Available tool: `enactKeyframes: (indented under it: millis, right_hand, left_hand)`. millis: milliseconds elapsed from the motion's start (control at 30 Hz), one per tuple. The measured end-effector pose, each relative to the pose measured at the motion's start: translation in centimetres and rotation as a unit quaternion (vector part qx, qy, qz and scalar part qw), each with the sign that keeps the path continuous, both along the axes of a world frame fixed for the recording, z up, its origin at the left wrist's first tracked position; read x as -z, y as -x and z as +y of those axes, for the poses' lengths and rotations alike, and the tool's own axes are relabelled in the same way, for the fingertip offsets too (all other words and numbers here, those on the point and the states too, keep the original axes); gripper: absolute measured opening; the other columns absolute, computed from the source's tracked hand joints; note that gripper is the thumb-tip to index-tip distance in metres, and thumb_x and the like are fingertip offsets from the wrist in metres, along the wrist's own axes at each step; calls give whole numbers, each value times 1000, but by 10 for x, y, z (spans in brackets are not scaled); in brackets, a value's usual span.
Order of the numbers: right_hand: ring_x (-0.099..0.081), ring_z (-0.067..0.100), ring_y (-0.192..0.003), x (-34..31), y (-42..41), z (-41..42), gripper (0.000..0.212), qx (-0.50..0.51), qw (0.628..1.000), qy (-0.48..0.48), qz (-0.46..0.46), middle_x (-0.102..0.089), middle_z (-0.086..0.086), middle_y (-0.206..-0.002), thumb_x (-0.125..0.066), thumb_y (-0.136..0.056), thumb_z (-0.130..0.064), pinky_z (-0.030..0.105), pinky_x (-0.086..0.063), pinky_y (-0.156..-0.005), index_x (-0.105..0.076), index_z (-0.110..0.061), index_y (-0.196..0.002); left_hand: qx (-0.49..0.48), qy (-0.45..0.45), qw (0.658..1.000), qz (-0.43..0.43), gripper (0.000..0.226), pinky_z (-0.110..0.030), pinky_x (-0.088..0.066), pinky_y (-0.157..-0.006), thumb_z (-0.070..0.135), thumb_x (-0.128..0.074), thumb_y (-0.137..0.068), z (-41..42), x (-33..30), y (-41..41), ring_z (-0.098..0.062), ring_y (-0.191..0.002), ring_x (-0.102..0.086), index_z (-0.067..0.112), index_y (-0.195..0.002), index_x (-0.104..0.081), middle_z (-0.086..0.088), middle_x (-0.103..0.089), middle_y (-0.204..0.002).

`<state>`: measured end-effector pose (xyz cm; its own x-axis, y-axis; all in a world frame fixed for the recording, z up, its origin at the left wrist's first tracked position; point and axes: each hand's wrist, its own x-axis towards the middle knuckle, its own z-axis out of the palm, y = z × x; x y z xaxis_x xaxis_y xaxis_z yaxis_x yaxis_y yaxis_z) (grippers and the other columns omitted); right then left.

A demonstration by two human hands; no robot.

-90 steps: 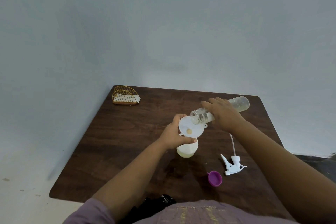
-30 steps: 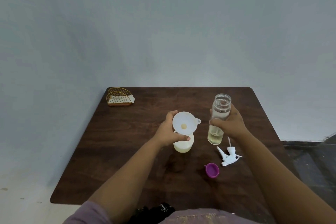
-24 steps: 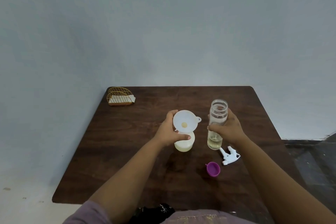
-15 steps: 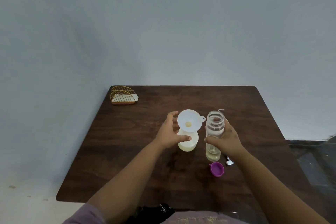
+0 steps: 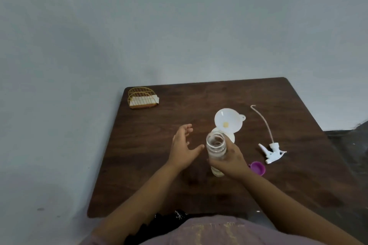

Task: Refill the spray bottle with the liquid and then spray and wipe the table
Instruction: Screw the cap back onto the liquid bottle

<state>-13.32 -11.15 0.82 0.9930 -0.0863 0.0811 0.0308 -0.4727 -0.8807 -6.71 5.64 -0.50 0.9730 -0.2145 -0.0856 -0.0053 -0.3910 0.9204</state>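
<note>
The right hand (image 5: 229, 160) grips a clear plastic refill bottle (image 5: 216, 150) upright and uncapped, a little pale yellow liquid showing at its bottom (whether it touches the dark wooden table (image 5: 151, 167) I cannot tell). The left hand (image 5: 183, 145) hovers just left of it, fingers spread and loose, holding nothing. Just beyond stands the white plastic spray bottle (image 5: 231, 136), a white round funnel (image 5: 229, 120) seated in its neck. To the right lie the white trigger sprayer head (image 5: 271, 150) and a purple cap (image 5: 257, 168). A gold wire napkin holder (image 5: 142, 98) sits far left.
</note>
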Motion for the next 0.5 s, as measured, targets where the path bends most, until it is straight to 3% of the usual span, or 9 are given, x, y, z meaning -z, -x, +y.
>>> enactKeyframes:
  millis: [67, 200, 267, 367, 433, 500]
  right_hand:
    - [-59, -5, -98, -3, -8, 20, 53, -32, 999, 6, -10, -62, -15, -103, -78, -68, -10, 8, -43, -82, -55, -21, -114]
    - [-55, 18, -97, 0, -24, 51, 51, -43, 998, 52, -10, -57, -7, -105, -71, -65, -29, 39, -48, -82, -50, -24, -110]
    - [-55, 20, -96, 5, -31, 63, 47, -45, 997, 69, -4, -56, -5, -107, -70, -67, -34, 40, -46, -84, -48, -27, -107]
    - [-53, 17, -101, 13, -43, 77, 56, -43, 995, 92, -17, -57, -1, -109, -68, -67, -48, 40, -43, -91, -52, -20, -113]
    - [-48, 16, -107, 19, -51, 80, 71, -52, 991, 121, -7, -55, 1, -113, -68, -66, -56, 37, -41, -96, -52, -15, -121]
    - [-47, 15, -111, 20, -53, 78, 75, -54, 992, 115, 21, -53, 1, -119, -76, -68, -50, 34, -41, -98, -47, -15, -127]
  left_hand:
    - [32, 11, 999, 21, 63, -40, -48, -103, 15, -80, -75, 14, 1, 0, -6, -121, -51, 28, -127, -47, 7, -55, -128]
    - [103, 26, 994, 38, 62, -42, -50, -101, 4, -69, -71, 41, 5, 1, -8, -119, -57, 39, -120, -53, 10, -61, -124]
    - [142, 12, 989, 29, 73, -39, -53, -96, 11, -72, -65, 52, 9, -3, -14, -120, -58, 49, -123, -50, 4, -59, -128]
    - [145, -6, 989, 35, 82, -32, -53, -93, 19, -84, -60, 58, 18, -5, -14, -119, -59, 39, -130, -46, 4, -59, -129]
    - [102, -3, 994, 39, 79, -26, -49, -95, 10, -84, -65, 58, 21, -7, -13, -118, -58, 38, -127, -45, 6, -60, -128]
    - [76, -4, 996, 36, 71, -34, -50, -97, 11, -80, -70, 58, 25, -10, -16, -115, -60, 42, -123, -45, 4, -62, -125]
